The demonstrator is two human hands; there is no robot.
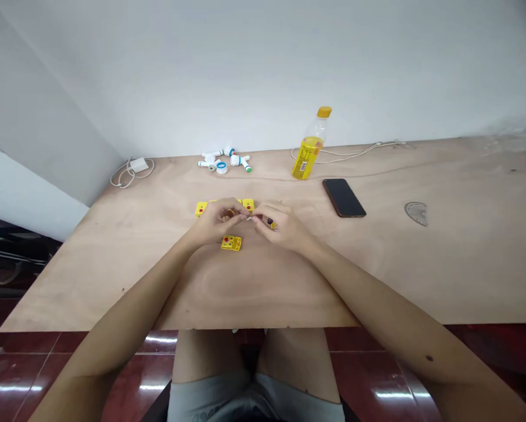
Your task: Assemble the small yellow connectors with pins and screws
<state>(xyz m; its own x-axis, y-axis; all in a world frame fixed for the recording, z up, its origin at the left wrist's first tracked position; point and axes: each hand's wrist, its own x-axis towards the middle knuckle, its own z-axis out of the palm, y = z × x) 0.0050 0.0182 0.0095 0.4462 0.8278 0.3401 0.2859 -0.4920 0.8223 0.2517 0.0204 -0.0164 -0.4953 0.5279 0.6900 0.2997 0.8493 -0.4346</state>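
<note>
Yellow plastic blocks [231, 242], hands [217, 221] [281, 227] meeting, perhaps pinching

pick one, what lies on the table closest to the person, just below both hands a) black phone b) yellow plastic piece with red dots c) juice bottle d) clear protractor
B: a yellow plastic piece with red dots lies on the plywood tabletop, just below the left hand and right hand.
</note>
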